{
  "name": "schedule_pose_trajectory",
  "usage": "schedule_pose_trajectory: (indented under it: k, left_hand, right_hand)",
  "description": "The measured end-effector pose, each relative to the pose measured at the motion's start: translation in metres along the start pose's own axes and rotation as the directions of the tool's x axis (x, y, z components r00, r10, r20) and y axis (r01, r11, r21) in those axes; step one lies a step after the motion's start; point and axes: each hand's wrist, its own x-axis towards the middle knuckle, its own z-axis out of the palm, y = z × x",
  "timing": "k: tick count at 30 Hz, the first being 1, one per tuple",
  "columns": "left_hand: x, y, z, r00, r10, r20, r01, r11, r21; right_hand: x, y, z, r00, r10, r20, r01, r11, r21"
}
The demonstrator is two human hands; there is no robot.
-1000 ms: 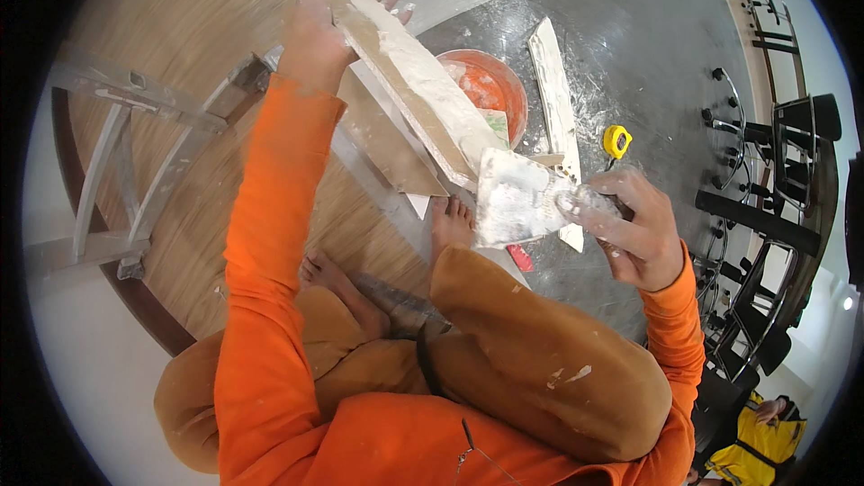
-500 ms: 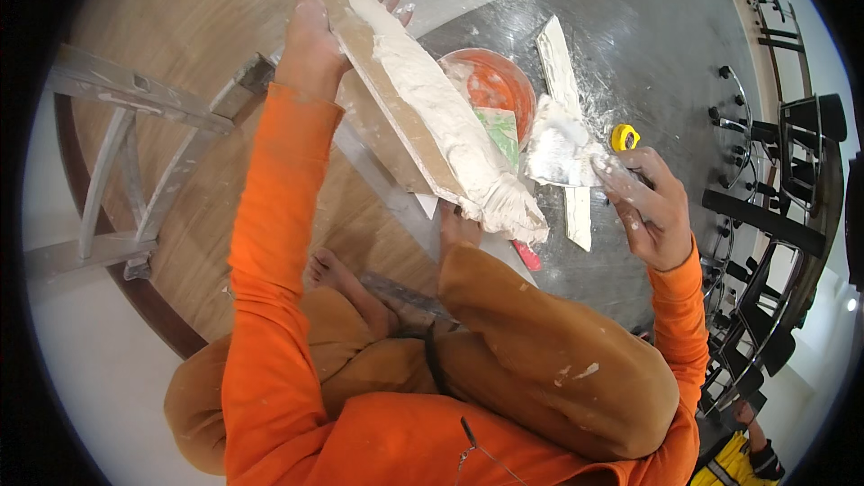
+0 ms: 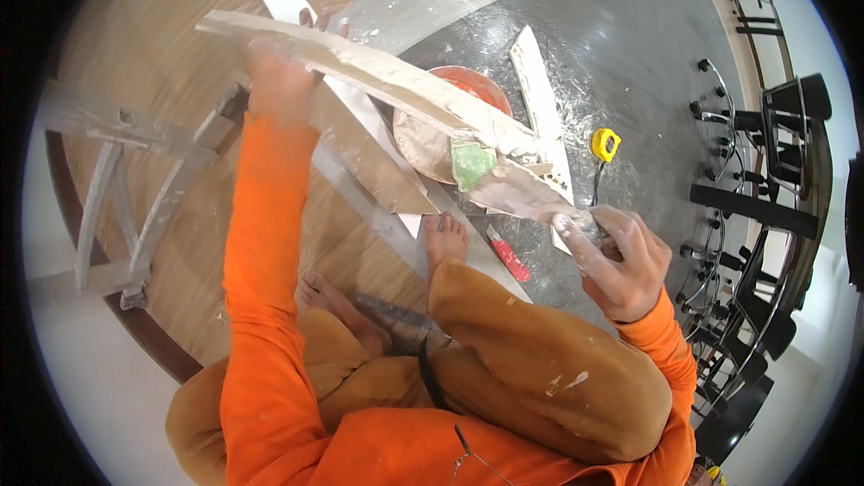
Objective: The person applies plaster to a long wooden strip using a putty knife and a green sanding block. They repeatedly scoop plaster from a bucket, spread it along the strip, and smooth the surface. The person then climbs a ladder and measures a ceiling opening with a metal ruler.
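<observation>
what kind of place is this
Probably an indoor room under renovation or finishing work: a plaster-smeared board, an orange bucket of plaster on the dusty grey floor, a ladder, and stacked chairs pushed aside.

A yellow tape measure (image 3: 606, 143) lies on the grey floor (image 3: 648, 54) near a white plaster strip (image 3: 538, 99), a red-handled tool (image 3: 509, 257) beside it, black chairs (image 3: 774, 135) along the right.

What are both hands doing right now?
Left hand: closed on the long plaster-coated strip.
Right hand: closed on a trowel.
</observation>
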Motion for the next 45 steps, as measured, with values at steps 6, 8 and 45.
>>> schedule_pose_trajectory:
  k: [6,8,45]
  left_hand:
    - [0.006,-0.006,0.024,0.998,0.001,-0.069,-0.004,0.999,-0.037]
    - [0.003,-0.002,0.028,0.999,0.007,-0.054,-0.010,0.998,-0.058]
    - [-0.052,-0.034,0.000,0.524,-0.345,0.778,0.447,0.890,0.094]
  right_hand:
    - [0.005,0.029,0.010,0.992,0.003,-0.124,-0.013,0.997,-0.078]
    - [0.000,0.032,0.007,0.988,0.004,-0.155,-0.020,0.994,-0.105]
    - [0.010,0.017,0.049,0.998,0.062,0.006,-0.043,0.632,0.773]
